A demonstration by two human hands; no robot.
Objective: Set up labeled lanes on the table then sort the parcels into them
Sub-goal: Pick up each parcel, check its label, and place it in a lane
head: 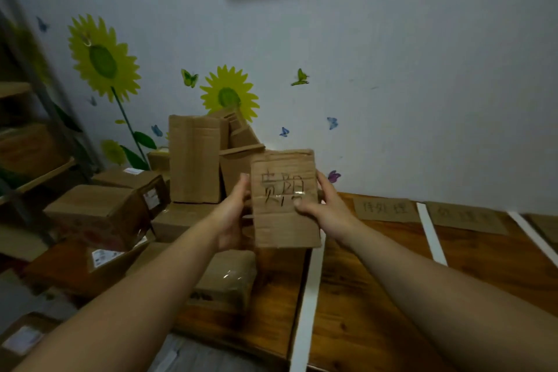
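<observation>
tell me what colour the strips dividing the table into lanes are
White strips on the brown wooden table, seen in the head view.

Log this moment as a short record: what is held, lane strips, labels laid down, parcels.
held: brown cardboard label with handwritten characters, upright above the table
left hand: grips the label's left edge
right hand: grips its right edge, thumb on the front
table: brown wooden table
dividers: three white strips visible across it
labels down: two flat cardboard labels at the far edge, one in each lane between strips
parcels: brown cardboard boxes piled to the left; one taped box on the table left of the nearest strip
</observation>
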